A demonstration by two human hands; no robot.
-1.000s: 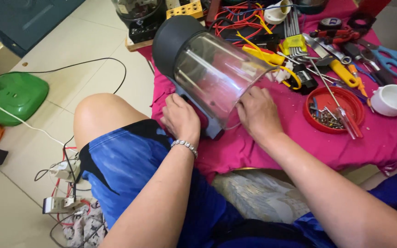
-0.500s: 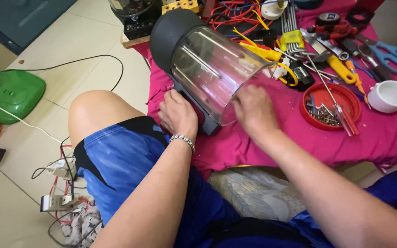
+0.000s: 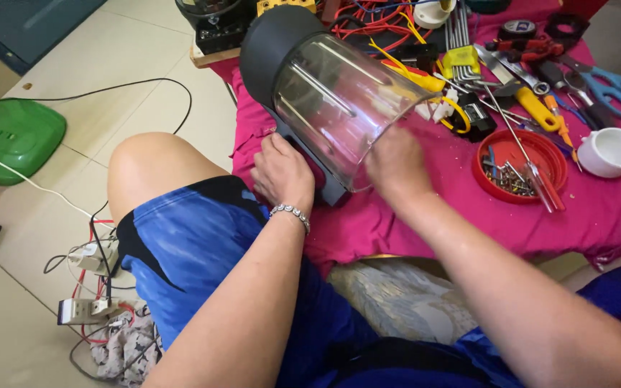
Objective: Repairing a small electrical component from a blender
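The clear jug (image 3: 339, 100) lies on its side on the pink cloth (image 3: 425, 223), dark base (image 3: 271, 39) toward eleven o'clock, open mouth toward five. My left hand (image 3: 282, 172) clamps the dark handle (image 3: 318, 179) beneath it; my right hand (image 3: 397, 162) sits at the rim, fingers curled, though I cannot tell if they grip. It looks stiff, slick, bulky and light, so handle and rim are the safe holds. Since a moment ago, my right hand has slid toward nine. The red dish (image 3: 519, 165) of screws lies at three.
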